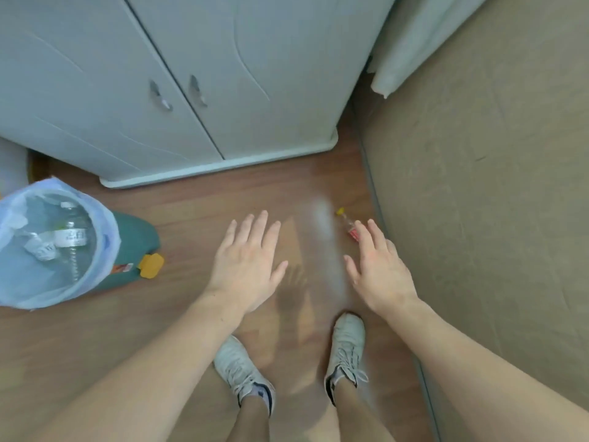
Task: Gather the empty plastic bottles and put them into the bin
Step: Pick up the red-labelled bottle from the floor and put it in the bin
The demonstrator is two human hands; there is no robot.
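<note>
Over the wooden floor (197,205), both hands (247,266) (379,272) hover palm-down, fingers spread, empty.

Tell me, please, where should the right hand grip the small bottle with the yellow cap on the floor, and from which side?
Probably from above, around the clear body just below the yellow cap. The small bottle lies on the floor, close to the bed edge, with the open right hand partly covering its red-labelled end.

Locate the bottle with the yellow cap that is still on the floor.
In the head view the bottle with the yellow cap lies on the wooden floor at right of centre, close to the bed edge, partly hidden by the right hand's fingertips.
</note>
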